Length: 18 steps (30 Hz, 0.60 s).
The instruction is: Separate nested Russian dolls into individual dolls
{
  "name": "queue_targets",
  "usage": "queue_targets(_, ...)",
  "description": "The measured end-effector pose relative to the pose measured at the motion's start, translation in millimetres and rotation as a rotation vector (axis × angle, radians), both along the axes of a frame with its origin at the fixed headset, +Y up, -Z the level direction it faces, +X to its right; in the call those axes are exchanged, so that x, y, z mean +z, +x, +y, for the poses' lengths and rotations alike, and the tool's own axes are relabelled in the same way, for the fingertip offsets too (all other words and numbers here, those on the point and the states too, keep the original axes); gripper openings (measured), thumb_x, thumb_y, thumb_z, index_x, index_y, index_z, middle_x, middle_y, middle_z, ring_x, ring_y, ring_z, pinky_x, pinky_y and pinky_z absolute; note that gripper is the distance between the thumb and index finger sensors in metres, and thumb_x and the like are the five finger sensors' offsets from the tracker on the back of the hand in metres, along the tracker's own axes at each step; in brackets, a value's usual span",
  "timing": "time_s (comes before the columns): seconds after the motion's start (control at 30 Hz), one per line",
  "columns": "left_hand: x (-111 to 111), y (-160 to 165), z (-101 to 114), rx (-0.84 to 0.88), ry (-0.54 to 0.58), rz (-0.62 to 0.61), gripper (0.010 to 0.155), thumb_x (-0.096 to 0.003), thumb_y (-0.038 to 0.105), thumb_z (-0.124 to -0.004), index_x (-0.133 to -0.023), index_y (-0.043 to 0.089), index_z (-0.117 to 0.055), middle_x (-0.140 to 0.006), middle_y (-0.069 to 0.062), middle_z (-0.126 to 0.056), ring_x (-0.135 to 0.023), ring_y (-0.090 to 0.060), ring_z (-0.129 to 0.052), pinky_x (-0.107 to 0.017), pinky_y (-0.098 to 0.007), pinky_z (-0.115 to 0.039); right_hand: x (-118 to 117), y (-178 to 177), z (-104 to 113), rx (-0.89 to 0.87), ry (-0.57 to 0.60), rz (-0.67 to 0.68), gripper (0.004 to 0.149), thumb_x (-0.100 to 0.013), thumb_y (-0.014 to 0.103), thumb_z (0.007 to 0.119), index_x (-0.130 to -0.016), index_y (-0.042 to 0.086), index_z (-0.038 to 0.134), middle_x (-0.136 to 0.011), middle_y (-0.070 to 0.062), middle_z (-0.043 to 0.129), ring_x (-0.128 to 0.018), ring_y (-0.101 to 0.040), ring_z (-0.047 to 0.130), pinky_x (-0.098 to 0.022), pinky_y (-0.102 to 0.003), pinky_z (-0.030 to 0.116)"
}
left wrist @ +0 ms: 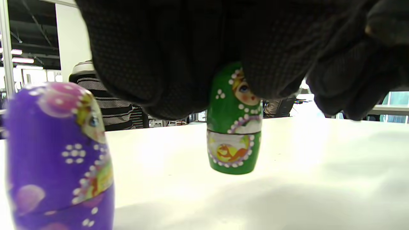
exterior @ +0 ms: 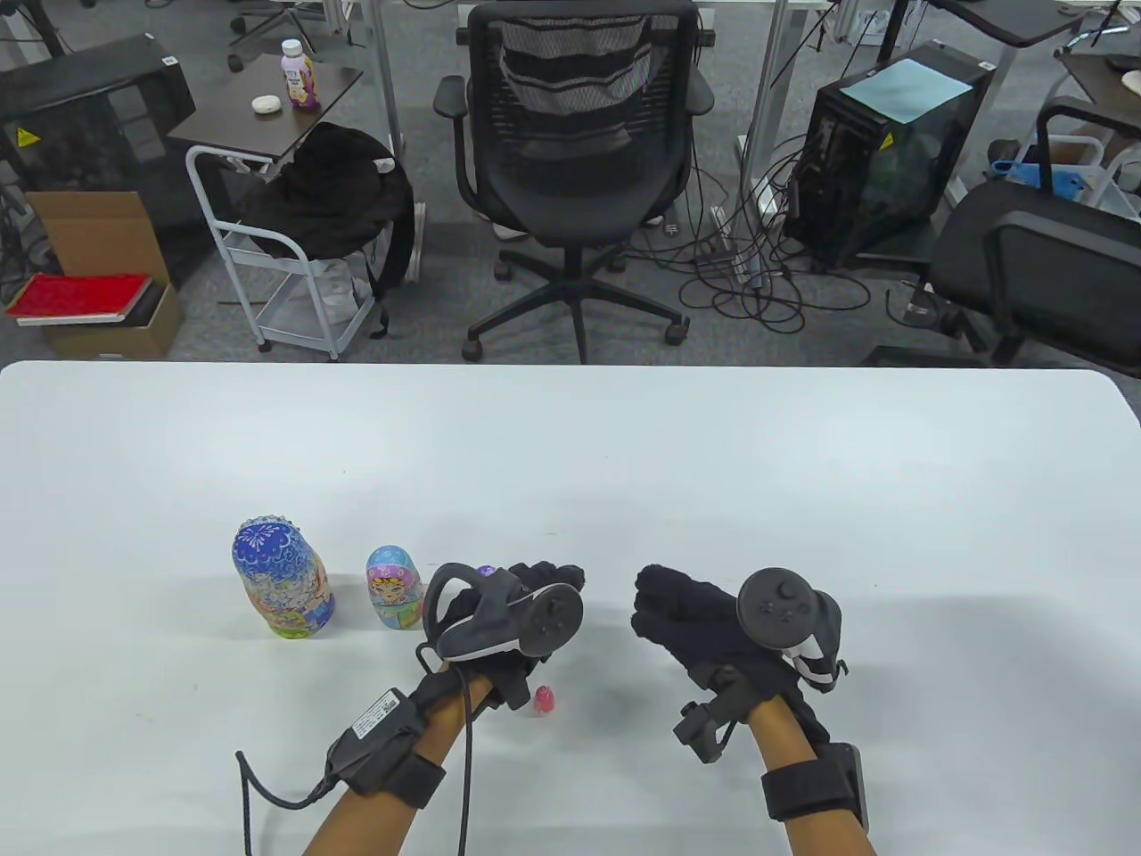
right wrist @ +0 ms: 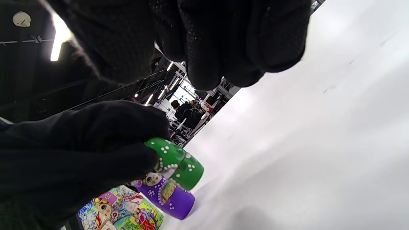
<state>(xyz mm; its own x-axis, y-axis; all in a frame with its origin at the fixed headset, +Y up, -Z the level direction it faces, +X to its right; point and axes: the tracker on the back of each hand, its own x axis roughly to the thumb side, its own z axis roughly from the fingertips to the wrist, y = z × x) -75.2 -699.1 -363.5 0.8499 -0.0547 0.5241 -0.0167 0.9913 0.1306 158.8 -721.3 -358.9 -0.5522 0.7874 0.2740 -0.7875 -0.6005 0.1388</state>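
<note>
An office (mesh swivel chair (exterior: 578,152), computer tower (exterior: 882,147), floor cables (exterior: 758,285))

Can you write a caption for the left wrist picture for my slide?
A gloved left hand grips the top of a green doll on the white table, beside a purple doll.

We list: large doll (exterior: 283,580), blue floral head, multicoloured body; light-blue doll (exterior: 394,588), pink trim; purple doll (left wrist: 59,159), white dots; green doll (left wrist: 235,134), white dots; tiny red doll (exterior: 544,700); white desk (exterior: 570,446).
</note>
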Motion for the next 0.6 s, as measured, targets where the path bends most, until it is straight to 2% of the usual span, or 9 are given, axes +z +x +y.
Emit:
queue_targets(0.17,-6,8,-13,-0.037,0.013,0.013,0.051,-0.0517,0.044,-0.084,-0.097,0.021,-0.078,-0.088,-0.009,-0.095,-0.067,-0.024,-0.105,-0.051,-0.036,-0.093,-1,7,-1,-0.027,-0.009,-0.006,0.065,-0.045,0.038,0.089,-0.098,0.004,0.073,-0.084,-0.023,0.094,-0.075,-0.045,0.090,-0.056,-0.050,0.081)
queue_targets(0.6,-13,14,-25,-0.103,-0.016,0.066,0.051,-0.0528,0.043,-0.082,-0.098,0.019,-0.078,-0.088,-0.009,-0.096,-0.067,-0.025,-0.105,-0.051,-0.037,-0.093,0,-1,-2,-0.026,-0.010,0.034,0.065,-0.045,0.040,0.088,-0.097,0.005,0.075,-0.084,-0.023,0.094,-0.076,-0.045,0.090,-0.056,-0.050,0.081)
